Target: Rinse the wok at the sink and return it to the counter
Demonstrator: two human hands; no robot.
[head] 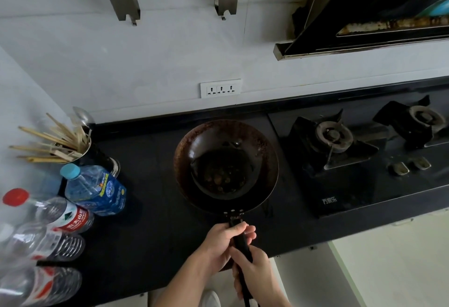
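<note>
A dark, rust-stained wok (226, 146) sits over the black counter (150, 209), left of the gas stove. Some dark water with small bits lies in its bottom. Its long black handle (239, 238) points toward me. My left hand (222, 241) grips the handle close to the bowl. My right hand (255, 272) grips the same handle further back, near the counter's front edge. No sink is in view.
A two-burner gas stove (340, 156) lies to the right under a range hood (379, 10). Several plastic water bottles (94, 190) stand at the left with a metal cup of chopsticks (73, 146). A wall socket strip (220, 88) is behind the wok.
</note>
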